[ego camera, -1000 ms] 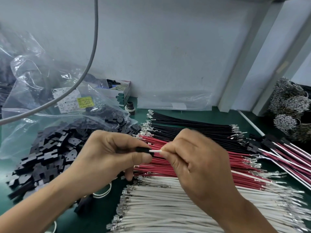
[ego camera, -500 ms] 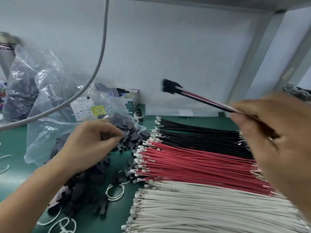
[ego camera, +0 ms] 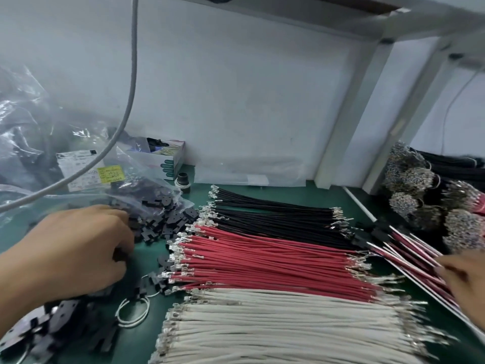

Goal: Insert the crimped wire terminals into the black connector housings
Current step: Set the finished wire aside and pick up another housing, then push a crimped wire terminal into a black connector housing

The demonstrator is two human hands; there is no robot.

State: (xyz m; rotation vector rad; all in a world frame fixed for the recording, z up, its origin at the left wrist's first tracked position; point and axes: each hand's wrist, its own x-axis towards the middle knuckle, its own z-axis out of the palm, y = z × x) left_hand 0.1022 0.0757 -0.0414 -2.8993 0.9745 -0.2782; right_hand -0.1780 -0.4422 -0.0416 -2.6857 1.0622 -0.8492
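While the left hand point(ego camera: 78, 248) is buried with curled fingers in the pile of flat black plastic connector housings point(ego camera: 162, 219), grip hidden, right hand point(ego camera: 467, 287) laid on finished red-and-white assemblies point(ego camera: 409, 248), its grasp unclear, black, red and white crimped wires point(ego camera: 262, 261) rowed between on the green surface point(ego camera: 309, 190).

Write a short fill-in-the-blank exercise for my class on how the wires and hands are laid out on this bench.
1. Between the black wires and the white wires lies the row of ____ wires.
2. The left hand reaches into the pile of black connector ____.
3. The finished assemblies lie at the ____ end of the loose wire rows, by the right hand.
4. The mat under the wires is ____.

Missing words: red; housings; right; green
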